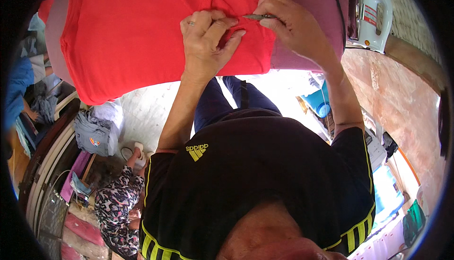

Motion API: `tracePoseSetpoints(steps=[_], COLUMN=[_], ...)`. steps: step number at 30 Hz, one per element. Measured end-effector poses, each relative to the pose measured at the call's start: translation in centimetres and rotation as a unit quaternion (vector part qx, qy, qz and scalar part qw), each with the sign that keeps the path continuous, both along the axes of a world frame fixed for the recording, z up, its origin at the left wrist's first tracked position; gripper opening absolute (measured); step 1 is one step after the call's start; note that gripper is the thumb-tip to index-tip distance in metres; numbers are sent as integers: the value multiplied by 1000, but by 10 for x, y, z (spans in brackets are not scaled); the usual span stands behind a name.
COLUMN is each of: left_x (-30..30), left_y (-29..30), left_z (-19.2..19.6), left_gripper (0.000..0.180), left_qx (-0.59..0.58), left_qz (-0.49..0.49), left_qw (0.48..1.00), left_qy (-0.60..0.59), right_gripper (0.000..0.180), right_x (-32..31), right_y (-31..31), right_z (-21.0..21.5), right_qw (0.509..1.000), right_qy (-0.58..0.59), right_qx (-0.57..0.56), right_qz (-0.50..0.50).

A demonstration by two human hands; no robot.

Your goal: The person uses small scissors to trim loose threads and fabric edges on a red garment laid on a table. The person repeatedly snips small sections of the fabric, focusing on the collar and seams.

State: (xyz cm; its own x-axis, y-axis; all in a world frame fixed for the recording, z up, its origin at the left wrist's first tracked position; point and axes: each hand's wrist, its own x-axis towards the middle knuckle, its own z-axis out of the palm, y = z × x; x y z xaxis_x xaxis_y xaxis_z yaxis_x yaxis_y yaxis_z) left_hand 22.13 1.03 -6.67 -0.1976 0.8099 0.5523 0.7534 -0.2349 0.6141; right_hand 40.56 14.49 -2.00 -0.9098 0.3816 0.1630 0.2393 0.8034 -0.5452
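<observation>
A red garment (137, 28) lay spread over a pink padded surface (312, 4), filling the frame from about ten o'clock to one o'clock. The left hand (205, 40), a ring on one finger, pressed down on the cloth near twelve o'clock, its fingers bunched together and pinching a fold of the red fabric. At one o'clock from it, the right hand (291, 21) was clamped on a small slim metal tool (257, 17), whose tip pointed left and met the fabric just beside the left fingertips. A white electric iron (373, 16) stood at two o'clock on the far end of the surface, well apart from both hands. Below the hands, the person's black shirt with yellow stripes (265, 184) took up the lower middle. At eight o'clock another person in patterned clothing (116, 203) was on the floor, near a grey bundle of cloth (94, 134).
</observation>
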Motion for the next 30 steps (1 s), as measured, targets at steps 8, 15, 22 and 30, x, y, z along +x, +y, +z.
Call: tracePoseSetpoints(steps=[8,15,22,30], left_x=[-15,-16,-21,-16], left_y=[16,22,22,20], left_z=[11,21,9,18], left_gripper=[15,17,18,16], left_qx=[-111,-188,-180,-173], left_qz=[-25,-40,-65,-61], left_qw=[985,968,927,911], left_qy=[-132,-158,-322,-369], right_gripper=[28,24,20,20], right_x=[-10,-18,-39,-8], right_y=[5,5,4,-15], right_z=[-7,-8,7,21], right_qw=[952,961,971,967], right_qy=[110,117,94,105], right_qx=[-269,-229,-176,-188], right_qz=[-97,-104,-128,-137])
